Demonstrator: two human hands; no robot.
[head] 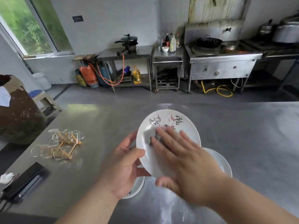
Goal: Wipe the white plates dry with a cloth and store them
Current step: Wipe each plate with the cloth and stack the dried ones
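Observation:
A white plate (pixel 168 120) with black and pink painted marks is held tilted above the steel table (pixel 100 126). My left hand (pixel 126 165) grips its left rim, thumb on the face. My right hand (pixel 182 156) lies flat on the plate and presses a small grey cloth (pixel 149 134) under its fingertips. Two more white plates rest on the table below: one (pixel 221 162) shows to the right behind my right hand, another (pixel 137 186) sits partly hidden under my left hand.
A wire and wood plate rack (pixel 63 144) lies on the table to the left. A black flat device (pixel 24 181) sits near the front left edge. Water drops (pixel 171 207) dot the table near me. Stoves and shelves line the far wall.

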